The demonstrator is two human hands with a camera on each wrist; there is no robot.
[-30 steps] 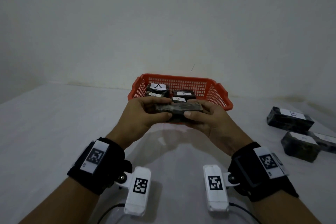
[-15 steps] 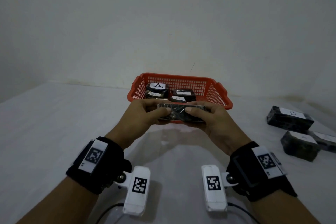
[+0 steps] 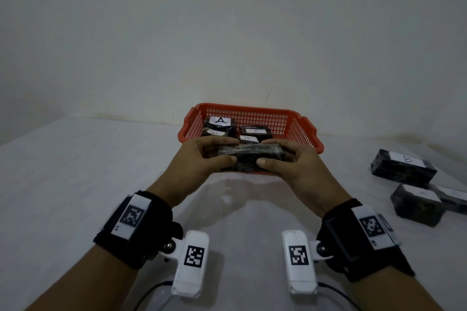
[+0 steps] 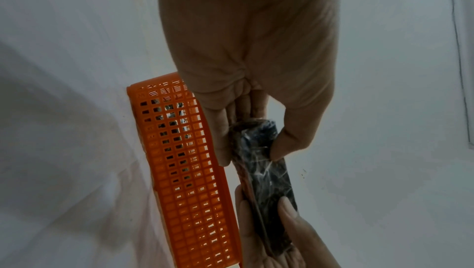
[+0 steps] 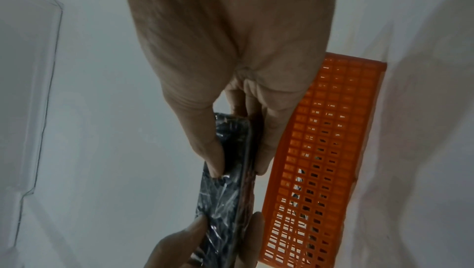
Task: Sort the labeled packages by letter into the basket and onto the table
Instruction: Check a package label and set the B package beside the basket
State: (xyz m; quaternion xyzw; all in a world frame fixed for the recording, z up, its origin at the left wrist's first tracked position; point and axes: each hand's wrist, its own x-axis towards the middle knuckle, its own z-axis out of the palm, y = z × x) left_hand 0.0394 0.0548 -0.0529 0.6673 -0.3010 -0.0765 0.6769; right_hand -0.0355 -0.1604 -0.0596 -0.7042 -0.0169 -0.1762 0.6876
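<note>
Both hands hold one dark plastic-wrapped package in the air, just in front of the orange basket. My left hand pinches its left end and my right hand pinches its right end, thumbs on the near side. Its label is hidden. In the left wrist view the package sits between thumb and fingers beside the basket wall; the right wrist view shows the package likewise. Inside the basket lie packages labeled A, A and B.
On the white table at the right lie a package labeled B, another with a faint label, and a third partly behind it. A pale wall rises right behind the basket.
The package held by both hands has stayed near the basket's front edge; it was tipped and lifted slightly between frames. The packages on the table have not moved.
</note>
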